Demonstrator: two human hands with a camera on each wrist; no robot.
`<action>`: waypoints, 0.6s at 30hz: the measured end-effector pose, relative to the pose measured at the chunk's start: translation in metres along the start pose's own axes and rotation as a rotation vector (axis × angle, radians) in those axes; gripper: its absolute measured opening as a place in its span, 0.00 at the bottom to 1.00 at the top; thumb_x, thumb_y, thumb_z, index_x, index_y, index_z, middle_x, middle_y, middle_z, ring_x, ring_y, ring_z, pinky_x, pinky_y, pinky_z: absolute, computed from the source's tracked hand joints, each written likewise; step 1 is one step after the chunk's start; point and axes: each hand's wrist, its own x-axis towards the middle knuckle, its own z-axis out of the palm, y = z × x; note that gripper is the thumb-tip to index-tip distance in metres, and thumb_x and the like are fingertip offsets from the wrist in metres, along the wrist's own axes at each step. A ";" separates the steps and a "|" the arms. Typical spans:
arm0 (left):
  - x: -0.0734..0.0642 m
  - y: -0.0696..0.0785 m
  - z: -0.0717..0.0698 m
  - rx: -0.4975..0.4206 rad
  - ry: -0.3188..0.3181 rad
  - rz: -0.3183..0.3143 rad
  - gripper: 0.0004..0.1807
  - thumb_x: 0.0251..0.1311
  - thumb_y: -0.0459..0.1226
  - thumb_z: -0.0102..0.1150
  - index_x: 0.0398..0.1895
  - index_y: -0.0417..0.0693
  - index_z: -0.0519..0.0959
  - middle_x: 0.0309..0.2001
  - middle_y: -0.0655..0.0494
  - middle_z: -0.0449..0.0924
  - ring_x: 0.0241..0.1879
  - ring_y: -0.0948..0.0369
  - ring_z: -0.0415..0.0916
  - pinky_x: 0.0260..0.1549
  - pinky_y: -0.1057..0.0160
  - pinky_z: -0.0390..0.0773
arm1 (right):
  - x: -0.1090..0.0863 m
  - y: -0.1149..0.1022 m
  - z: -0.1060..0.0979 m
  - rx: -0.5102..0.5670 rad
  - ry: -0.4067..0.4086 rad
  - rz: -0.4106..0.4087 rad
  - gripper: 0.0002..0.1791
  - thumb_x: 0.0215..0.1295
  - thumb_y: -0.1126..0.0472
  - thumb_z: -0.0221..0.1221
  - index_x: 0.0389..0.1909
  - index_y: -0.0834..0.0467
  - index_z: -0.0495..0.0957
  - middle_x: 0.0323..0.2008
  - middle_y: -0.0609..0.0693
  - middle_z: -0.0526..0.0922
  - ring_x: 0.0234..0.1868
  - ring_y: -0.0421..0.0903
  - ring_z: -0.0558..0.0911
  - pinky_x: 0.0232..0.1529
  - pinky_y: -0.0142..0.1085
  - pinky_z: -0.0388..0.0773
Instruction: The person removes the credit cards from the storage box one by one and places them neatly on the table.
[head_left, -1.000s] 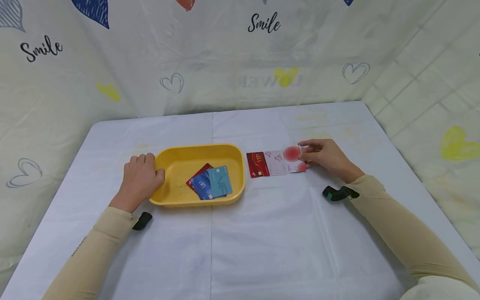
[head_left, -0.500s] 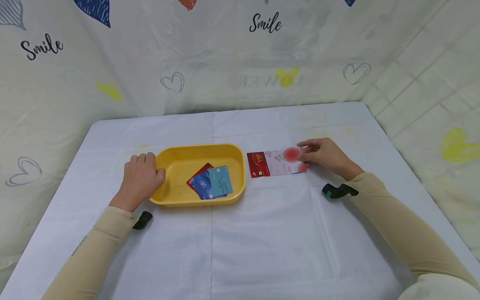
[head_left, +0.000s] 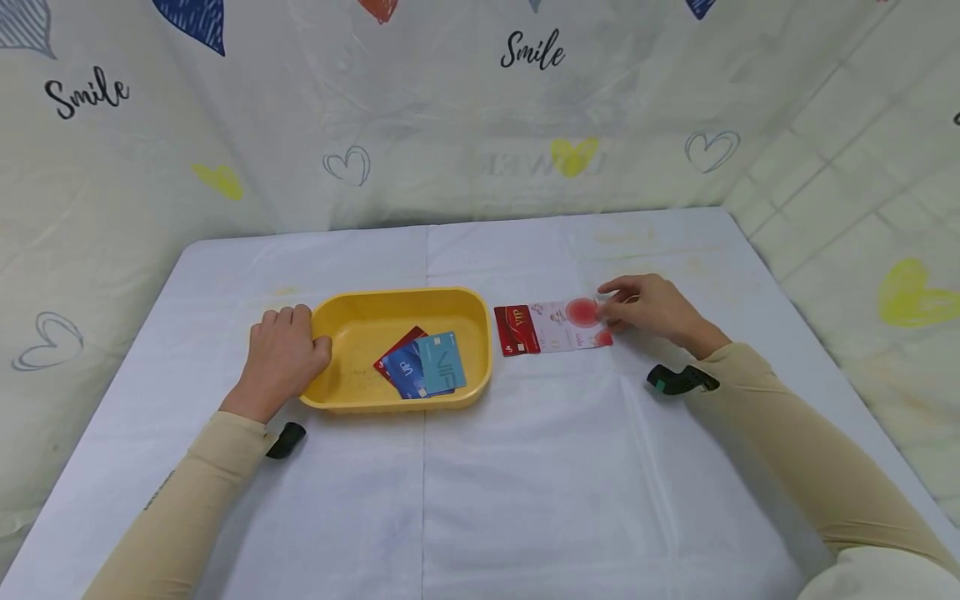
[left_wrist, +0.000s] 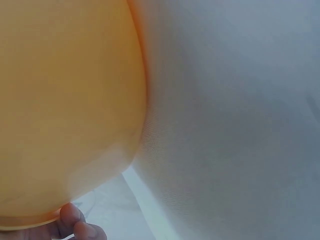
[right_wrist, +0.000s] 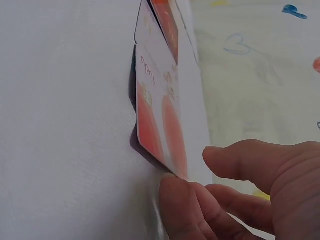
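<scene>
My left hand (head_left: 276, 360) grips the left end of a yellow tray (head_left: 360, 304), fingers over its rim. In the left wrist view the fingertips (left_wrist: 72, 214) touch the tray's rim. A blue card, a teal card (head_left: 442, 362) and a mostly covered red card lie overlapped in the tray. Right of it, a red VIP card (head_left: 517, 329), a pale flowered card (head_left: 551, 325) and a pink-patterned card (head_left: 583, 313) overlap in a row. My right hand (head_left: 656, 307) is at the row's right end. In the right wrist view one fingertip meets the pink-patterned card's edge; the thumb is apart.
A white cloth covers the table (head_left: 525, 483). Behind it hangs a pale curtain (head_left: 420, 108) with hearts and "Smile" lettering. Each wrist wears a black device, such as the one by the right cuff (head_left: 678, 380).
The right thumb and fingers have loosened from the pink-patterned card, which now lies slightly lower and flatter. The left hand and the tray stay in place.
</scene>
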 end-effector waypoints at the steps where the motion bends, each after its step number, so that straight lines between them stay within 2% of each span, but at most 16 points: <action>1: 0.000 0.000 0.000 -0.001 -0.002 -0.002 0.13 0.62 0.39 0.41 0.35 0.34 0.68 0.30 0.42 0.67 0.36 0.45 0.61 0.34 0.55 0.56 | 0.000 -0.001 -0.001 -0.002 0.006 -0.004 0.28 0.69 0.48 0.62 0.65 0.57 0.77 0.52 0.60 0.85 0.37 0.44 0.88 0.46 0.34 0.79; 8: -0.002 0.000 -0.003 -0.014 -0.031 -0.019 0.15 0.63 0.39 0.40 0.39 0.33 0.68 0.32 0.41 0.68 0.39 0.44 0.61 0.38 0.52 0.59 | 0.000 -0.010 -0.007 -0.022 0.060 -0.045 0.25 0.71 0.47 0.60 0.63 0.54 0.78 0.53 0.59 0.85 0.40 0.46 0.87 0.45 0.36 0.77; 18: -0.002 -0.001 -0.005 -0.023 -0.032 -0.012 0.14 0.64 0.39 0.41 0.38 0.34 0.68 0.32 0.41 0.67 0.38 0.44 0.61 0.38 0.52 0.59 | 0.001 -0.037 -0.006 -0.021 0.100 -0.107 0.23 0.70 0.47 0.62 0.61 0.54 0.78 0.49 0.55 0.86 0.40 0.52 0.87 0.45 0.35 0.78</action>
